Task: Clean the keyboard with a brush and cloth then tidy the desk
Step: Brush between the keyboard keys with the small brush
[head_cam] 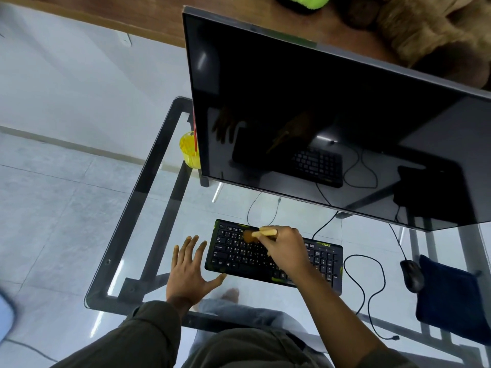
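- Olive-green sleeves (148, 338) and the person's lap fill the bottom edge of the view, nearest the camera.
- Work surface: a glass desk (159, 221) on a dark metal frame. Pale floor tiles (53, 208) and a bare foot (230, 294) show through the glass.
- A large monitor (318, 115) with a dark screen stands at the back of the desk and reflects the keyboard and both hands.
- A yellow cup (189, 151) stands just beside the left edge of the monitor, with a red stick-like item upright in it.
- A wooden surface behind the monitor carries a brown plush toy (430, 30) and a green-and-black object (303, 1), both cut off by the frame.
- The black keyboard (233, 252) with green accents lies on the glass in front of the monitor; its cable runs back under the screen.
- A black mouse (411, 276) sits right of the keyboard, touching a dark blue cloth (449, 298) folded at the right edge of the desk. A loose cable (364, 285) loops between keyboard and mouse.
- Left hand (190, 269): fingers straight and spread, palm flat on the glass just left of the keyboard, thumb tip against its front-left corner.
- Right hand (285, 248): fingers curled round the pale handle of a brush (263, 232); the brown bristles rest on the upper-left key rows.
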### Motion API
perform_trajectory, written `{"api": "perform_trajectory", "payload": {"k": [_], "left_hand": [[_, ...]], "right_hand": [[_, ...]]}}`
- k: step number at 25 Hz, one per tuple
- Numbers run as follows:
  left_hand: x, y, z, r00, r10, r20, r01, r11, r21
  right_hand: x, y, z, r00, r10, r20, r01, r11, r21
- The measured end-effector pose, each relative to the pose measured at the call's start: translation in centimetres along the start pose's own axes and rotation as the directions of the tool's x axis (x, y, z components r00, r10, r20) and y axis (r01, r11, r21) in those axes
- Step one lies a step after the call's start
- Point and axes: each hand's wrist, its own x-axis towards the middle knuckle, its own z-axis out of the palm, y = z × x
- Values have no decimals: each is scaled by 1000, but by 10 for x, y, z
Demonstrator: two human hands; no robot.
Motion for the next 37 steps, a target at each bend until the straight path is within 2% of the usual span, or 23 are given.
{"api": "perform_trajectory", "payload": {"k": [5, 8, 11, 14, 16, 19, 21, 24, 26, 28, 31, 34, 37], "left_hand": [[1, 0, 0, 1000, 8, -14, -8, 1000, 0], [0, 1, -1, 1000, 11, -17, -11, 1000, 5], [0, 0, -1, 1000, 10, -18, -10, 1000, -2], [0, 1, -1, 1000, 10, -24, -10, 1000, -3], [0, 0, 0, 1000, 5, -12, -6, 1000, -6], [0, 1, 0, 1000, 7, -16, -7, 1000, 9], [0, 0, 0, 1000, 4, -9, -4, 1000, 5], [1, 1, 0, 1000, 7, -19, -7, 1000, 8], [0, 0, 1, 1000, 11, -18, -11, 1000, -4], [0, 0, 0, 1000, 9, -20, -9, 1000, 6], [0, 0, 1, 1000, 6, -20, -6, 1000, 3], [1, 1, 0, 1000, 10, -19, -10, 1000, 3], [1, 0, 1, 1000, 2, -15, -2, 1000, -1]], "right_hand": [[1, 4, 3, 998, -24, -57, 21, 999, -43], [2, 6, 4, 1000, -6, 13, 7, 1000, -22], [3, 11, 4, 999, 15, -42, -17, 999, -36], [5, 14, 3, 999, 24, 46, -23, 999, -34], [1, 11, 1, 999, 25, 40, -24, 1000, -16], [-2, 10, 3, 991, -24, 131, 25, 1000, -7], [-6, 7, 4, 994, -25, 111, 27, 999, -19], [-10, 7, 9, 978, -36, 206, 38, 999, -9], [-14, 9, 12, 985, -28, 173, 25, 1000, 15], [-14, 8, 14, 973, -37, 228, 30, 999, 34], [-17, 4, 14, 983, -50, 178, 40, 997, 59], [-22, -5, 13, 936, -78, 344, 54, 995, 79], [-24, -5, 17, 955, -36, 294, 33, 999, 18]]}}
